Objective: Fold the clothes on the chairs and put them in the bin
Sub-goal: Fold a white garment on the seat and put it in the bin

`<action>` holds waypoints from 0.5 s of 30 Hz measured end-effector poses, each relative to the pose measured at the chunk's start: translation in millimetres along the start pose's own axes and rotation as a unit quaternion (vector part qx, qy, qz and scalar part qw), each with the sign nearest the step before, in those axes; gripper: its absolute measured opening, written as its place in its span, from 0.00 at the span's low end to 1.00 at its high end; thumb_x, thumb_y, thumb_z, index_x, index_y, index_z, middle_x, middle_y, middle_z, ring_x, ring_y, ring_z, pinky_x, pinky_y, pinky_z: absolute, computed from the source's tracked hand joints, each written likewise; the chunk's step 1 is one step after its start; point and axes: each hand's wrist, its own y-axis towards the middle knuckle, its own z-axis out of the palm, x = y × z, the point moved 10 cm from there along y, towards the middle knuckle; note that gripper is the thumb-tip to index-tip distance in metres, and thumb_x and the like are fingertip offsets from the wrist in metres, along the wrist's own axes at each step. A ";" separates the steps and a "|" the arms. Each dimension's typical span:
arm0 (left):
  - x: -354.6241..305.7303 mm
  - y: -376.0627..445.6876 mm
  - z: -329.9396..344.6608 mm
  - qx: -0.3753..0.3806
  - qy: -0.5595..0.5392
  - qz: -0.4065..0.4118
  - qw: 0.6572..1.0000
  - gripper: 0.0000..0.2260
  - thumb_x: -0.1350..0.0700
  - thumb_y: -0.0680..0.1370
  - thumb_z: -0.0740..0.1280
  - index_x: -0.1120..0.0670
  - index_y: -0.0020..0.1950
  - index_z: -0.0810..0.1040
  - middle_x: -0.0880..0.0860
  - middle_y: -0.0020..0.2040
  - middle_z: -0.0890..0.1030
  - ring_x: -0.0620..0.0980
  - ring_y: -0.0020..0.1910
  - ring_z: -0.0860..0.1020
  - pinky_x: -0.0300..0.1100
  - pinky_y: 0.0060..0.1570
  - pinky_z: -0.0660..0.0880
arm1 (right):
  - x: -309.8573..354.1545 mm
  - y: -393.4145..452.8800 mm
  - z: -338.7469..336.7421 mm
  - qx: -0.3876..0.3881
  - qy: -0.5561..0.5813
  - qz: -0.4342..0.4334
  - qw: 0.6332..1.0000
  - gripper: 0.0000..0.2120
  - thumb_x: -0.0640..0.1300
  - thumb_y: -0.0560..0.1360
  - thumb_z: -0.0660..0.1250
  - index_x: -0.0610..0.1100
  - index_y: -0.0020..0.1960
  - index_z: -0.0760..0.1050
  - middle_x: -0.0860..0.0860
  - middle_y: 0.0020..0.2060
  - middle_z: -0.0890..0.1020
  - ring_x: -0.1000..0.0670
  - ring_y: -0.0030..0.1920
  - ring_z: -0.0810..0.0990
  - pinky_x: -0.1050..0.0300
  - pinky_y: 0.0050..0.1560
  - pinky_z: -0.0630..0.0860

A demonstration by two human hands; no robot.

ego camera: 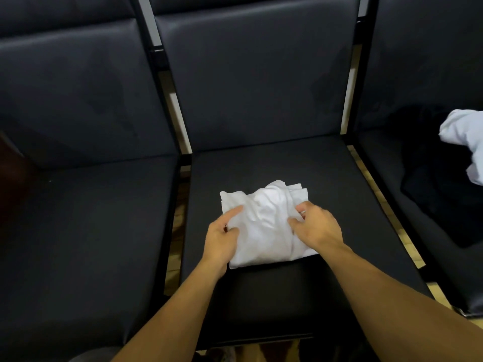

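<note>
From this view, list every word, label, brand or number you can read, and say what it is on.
None: no readable text shows in this view.
White garment on the middle chair seat, under the left hand and right hand: plain, no print or tag showing.
White cloth and dark clothing on the right chair: no lettering visible.

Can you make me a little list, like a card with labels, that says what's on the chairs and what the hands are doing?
middle chair: folded white garment on the seat
left hand: resting on the garment's left edge, fingers curled at it
right hand: fingers pinching the garment's right side
right chair: dark clothing and a pale garment, unfolded
left chair: no clothes visible
bin: not in view
</note>
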 end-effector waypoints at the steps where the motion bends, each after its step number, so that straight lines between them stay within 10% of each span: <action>1: 2.3 0.4 1.2 0.005 0.016 -0.005 1.000 0.28 0.68 0.81 0.59 0.32 0.59 0.79 0.46 0.57 0.79 0.48 0.54 0.79 0.49 0.60 0.80 | 2.6 0.3 -0.4 -0.006 -0.003 -0.006 1.000 0.12 0.54 0.78 0.66 0.50 0.58 0.75 0.52 0.50 0.80 0.48 0.52 0.78 0.51 0.50 0.79; 9: 4.4 2.0 2.4 0.025 0.045 0.009 0.999 0.29 0.65 0.81 0.60 0.33 0.71 0.73 0.44 0.64 0.75 0.46 0.59 0.77 0.48 0.64 0.78 | 6.9 1.5 3.5 0.036 0.175 0.015 0.984 0.21 0.48 0.77 0.67 0.56 0.68 0.69 0.52 0.53 0.78 0.46 0.55 0.78 0.49 0.54 0.76; 15: 8.6 11.8 -1.3 -0.002 0.046 -0.007 0.999 0.29 0.67 0.80 0.60 0.42 0.76 0.70 0.44 0.57 0.77 0.46 0.55 0.78 0.42 0.59 0.77 | 0.8 0.8 -41.6 -0.045 0.307 -0.033 0.950 0.12 0.41 0.79 0.65 0.55 0.50 0.85 0.57 0.45 0.83 0.57 0.42 0.78 0.59 0.47 0.75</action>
